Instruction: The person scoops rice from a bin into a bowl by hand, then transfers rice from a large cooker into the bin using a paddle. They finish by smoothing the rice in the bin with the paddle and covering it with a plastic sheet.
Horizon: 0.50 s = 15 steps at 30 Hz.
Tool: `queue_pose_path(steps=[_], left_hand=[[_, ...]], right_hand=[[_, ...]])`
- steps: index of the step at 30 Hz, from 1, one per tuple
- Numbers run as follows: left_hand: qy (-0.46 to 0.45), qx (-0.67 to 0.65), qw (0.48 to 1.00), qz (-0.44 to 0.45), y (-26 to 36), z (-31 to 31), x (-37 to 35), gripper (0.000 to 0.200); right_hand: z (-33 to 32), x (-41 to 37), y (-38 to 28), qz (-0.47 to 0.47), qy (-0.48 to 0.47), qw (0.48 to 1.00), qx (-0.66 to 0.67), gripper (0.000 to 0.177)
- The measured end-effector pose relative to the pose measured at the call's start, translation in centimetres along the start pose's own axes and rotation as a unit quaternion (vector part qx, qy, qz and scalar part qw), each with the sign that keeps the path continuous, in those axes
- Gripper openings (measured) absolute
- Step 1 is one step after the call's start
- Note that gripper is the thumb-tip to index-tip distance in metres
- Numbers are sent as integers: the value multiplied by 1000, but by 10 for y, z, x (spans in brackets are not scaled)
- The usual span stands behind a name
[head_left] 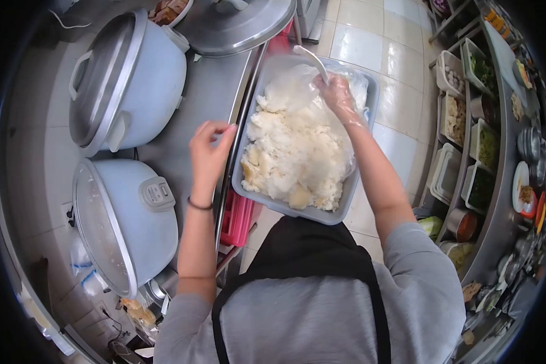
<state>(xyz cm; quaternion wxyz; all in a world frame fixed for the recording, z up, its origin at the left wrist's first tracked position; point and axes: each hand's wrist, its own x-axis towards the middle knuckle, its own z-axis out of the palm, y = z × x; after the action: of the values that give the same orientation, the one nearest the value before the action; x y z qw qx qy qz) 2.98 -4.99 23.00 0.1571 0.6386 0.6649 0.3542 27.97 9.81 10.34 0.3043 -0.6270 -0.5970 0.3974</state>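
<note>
Cooked white rice (297,151) fills a grey plastic tub (239,173) in front of me, with a clear plastic bag lining at its far and right sides. My right hand (338,97), in a clear plastic glove, is closed around a white utensil (312,59) over the tub's far right part. The utensil's lower end is hidden. My left hand (209,145) is bare and raised beside the tub's left rim, with its fingers curled and the thumb apart from them. Nothing shows in it.
Two large rice cookers (155,79) stand on the steel counter (215,79) at left, with a big metal lid (233,27) beyond them. A pink crate (239,218) sits below the tub. Food containers (452,115) line the shelves at right.
</note>
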Motion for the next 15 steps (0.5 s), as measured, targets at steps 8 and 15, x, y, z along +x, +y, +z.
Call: queue_pose_path(steps=[8, 15], left_hand=[[-18, -44, 992, 115, -8, 116, 51, 56], [-188, -420, 875, -152, -22, 177, 92, 19]], right_hand=[[-46, -20, -50, -66, -72, 953, 288, 15], [-50, -11, -3, 49, 34, 981, 183, 27]])
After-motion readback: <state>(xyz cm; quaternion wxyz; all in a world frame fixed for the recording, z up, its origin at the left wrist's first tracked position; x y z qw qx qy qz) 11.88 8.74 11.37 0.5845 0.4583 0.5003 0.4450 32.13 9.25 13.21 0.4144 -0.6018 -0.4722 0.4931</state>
